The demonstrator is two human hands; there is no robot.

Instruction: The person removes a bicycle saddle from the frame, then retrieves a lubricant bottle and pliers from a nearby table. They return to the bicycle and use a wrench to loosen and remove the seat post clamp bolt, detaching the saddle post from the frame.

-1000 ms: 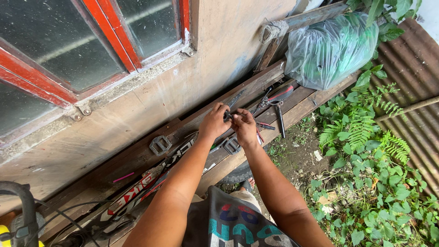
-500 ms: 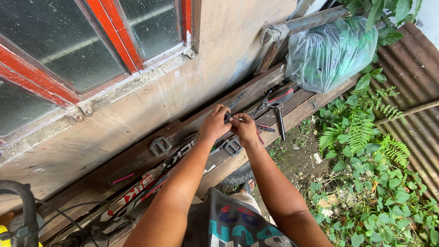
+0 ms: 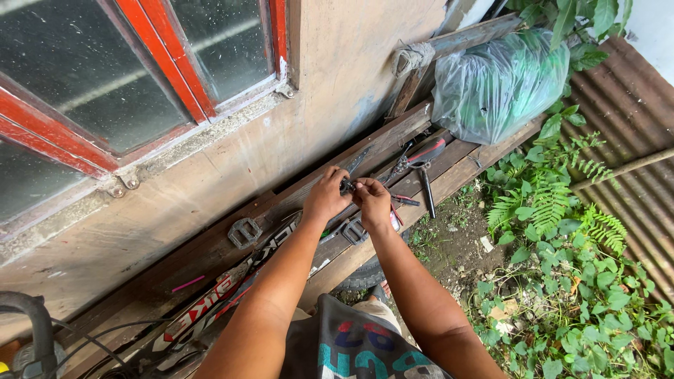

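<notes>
Both hands are up at the bench, close together. The left hand [image 3: 325, 196] curls nearly closed around a small dark metal part [image 3: 347, 186], and the right hand [image 3: 372, 200] pinches the same piece from the other side, fingertips pressed in. The part sits between the two hands, just above the wooden plank [image 3: 449, 172] along the wall. It looks rigid, light and a bit greasy, so I judge it slippery; a firm fingertip pinch at its ends seems the sound grip. What kind of part it is cannot be made out.

Both forearms reach forward and upward from the body, elbows bent, wrists angled inward toward each other.

Just below the hands lies a black bicycle pedal [image 3: 353, 229], another pedal [image 3: 244, 231] further left. To the right, red-handled pliers [image 3: 420, 156] rest on the plank, near a clear plastic bag [image 3: 500, 84].
</notes>
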